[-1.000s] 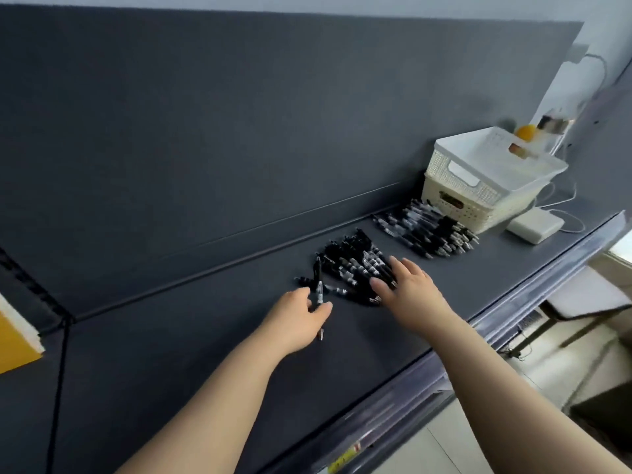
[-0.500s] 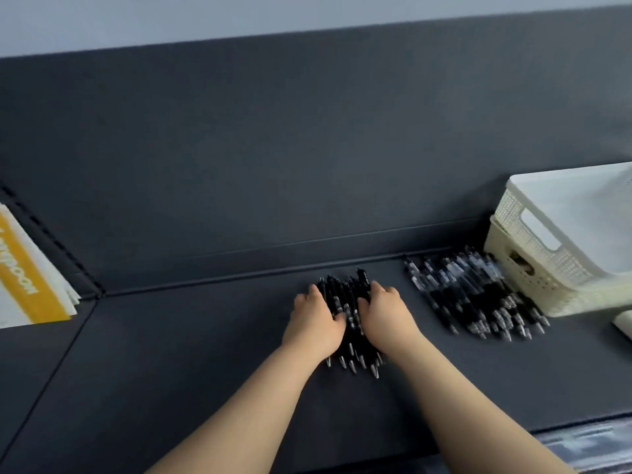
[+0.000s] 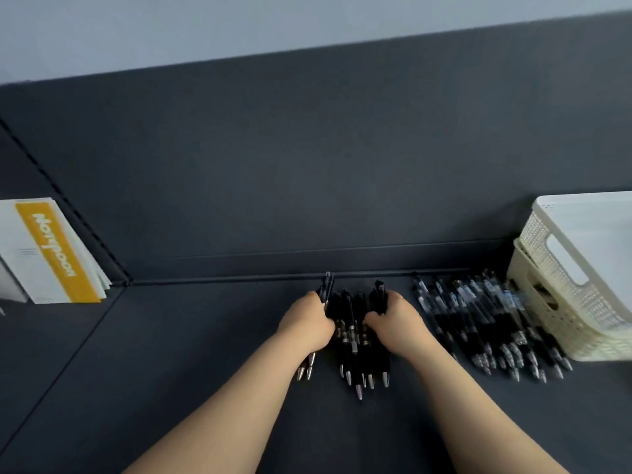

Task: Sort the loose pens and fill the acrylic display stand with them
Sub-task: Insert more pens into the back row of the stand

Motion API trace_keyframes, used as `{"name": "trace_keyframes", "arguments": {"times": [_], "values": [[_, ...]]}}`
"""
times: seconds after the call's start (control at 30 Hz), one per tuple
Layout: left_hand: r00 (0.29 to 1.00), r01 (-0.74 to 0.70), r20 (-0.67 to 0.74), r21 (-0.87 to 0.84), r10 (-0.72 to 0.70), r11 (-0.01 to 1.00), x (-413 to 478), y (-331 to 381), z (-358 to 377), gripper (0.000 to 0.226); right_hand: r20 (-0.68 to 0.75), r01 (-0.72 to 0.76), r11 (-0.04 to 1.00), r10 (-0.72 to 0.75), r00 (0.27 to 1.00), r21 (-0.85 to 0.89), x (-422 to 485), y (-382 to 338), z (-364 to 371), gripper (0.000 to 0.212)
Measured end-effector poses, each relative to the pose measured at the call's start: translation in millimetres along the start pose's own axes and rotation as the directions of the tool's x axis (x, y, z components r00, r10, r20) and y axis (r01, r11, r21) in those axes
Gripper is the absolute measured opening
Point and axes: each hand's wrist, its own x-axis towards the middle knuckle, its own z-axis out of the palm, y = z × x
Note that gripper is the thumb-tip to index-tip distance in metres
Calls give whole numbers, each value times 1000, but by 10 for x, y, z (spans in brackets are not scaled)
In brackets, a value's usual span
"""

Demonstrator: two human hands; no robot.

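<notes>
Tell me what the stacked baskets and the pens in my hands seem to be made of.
The stacked baskets look like moulded plastic, matte white and cream: fine perforated lattice, cut-out handle. The gathered pens seem to have black plastic barrels and shiny, probably metal, tips.

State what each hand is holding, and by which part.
The left hand and right hand together grip one bundle of black pens, each curled round its own side, about mid-barrel; the tips point toward the person.
</notes>
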Motion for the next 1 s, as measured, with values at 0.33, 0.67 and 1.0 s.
{"name": "trace_keyframes", "arguments": {"times": [0.33,0.67,1.0], "values": [[966,235,204,-950,-159,206,-389,-502,-444,11,-11,187,945,-191,982,269,-190,-545,-147,12],[981,112,129,-986,-143,-120,-1201,-1712,-1060,18,247,360,820,-499,831,446,-986,-1574,1305,9],[970,-172,-149,-979,-193,-110,-2294,-3684,-1893,24,328,528,738,-666,670,421,-2319,-2864,3272,17]]}}
